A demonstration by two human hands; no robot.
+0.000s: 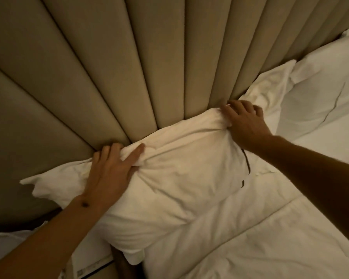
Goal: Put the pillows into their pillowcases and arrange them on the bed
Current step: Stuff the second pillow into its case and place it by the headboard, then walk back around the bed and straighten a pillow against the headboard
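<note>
Plump white cased pillow (179, 178): against beige channel-padded headboard (109, 67). Left hand (111, 172), right hand (244, 121): fingers curled, bunching top corners. Advice: tug corners evenly, seat square, smooth creases.

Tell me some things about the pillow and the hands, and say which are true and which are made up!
1. Both hands grip the white pillow. True: left hand, right hand.
2. The pillow leans against the padded headboard. True.
3. The pillow is bare, without a case. False: it is inside a white pillowcase.
4. It is the only pillow on the bed. False: another pillow lies further right.
</note>
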